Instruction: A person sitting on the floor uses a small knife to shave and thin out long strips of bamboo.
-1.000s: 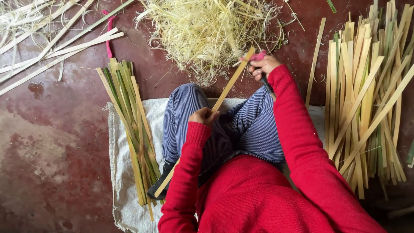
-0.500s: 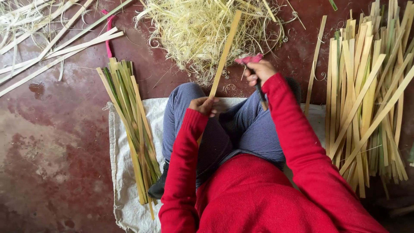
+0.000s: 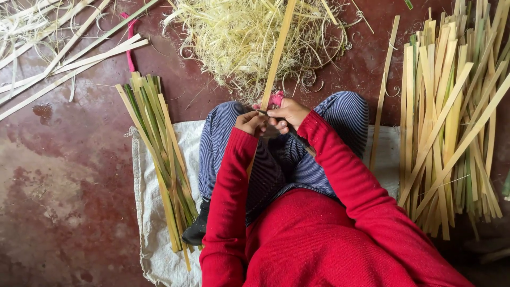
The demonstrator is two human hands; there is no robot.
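Note:
Both my hands meet above my knees, in red sleeves over blue striped trousers. My left hand (image 3: 248, 122) pinches a long pale bamboo strip (image 3: 280, 45) that runs from my lap up and away over the shavings. My right hand (image 3: 287, 113) touches the left and grips a pink-handled knife (image 3: 275, 99) held against the strip. The blade is mostly hidden under my fingers.
A heap of curly pale shavings (image 3: 249, 37) lies ahead. A bundle of green-yellow strips (image 3: 159, 154) rests on a white sack (image 3: 151, 223) at left. A big pile of strips (image 3: 451, 122) fills the right. Long pale slats (image 3: 64, 48) lie top left on the reddish floor.
The strip has swung from leaning right to nearly straight ahead. My right hand came in from the right and joined my left hand at the strip.

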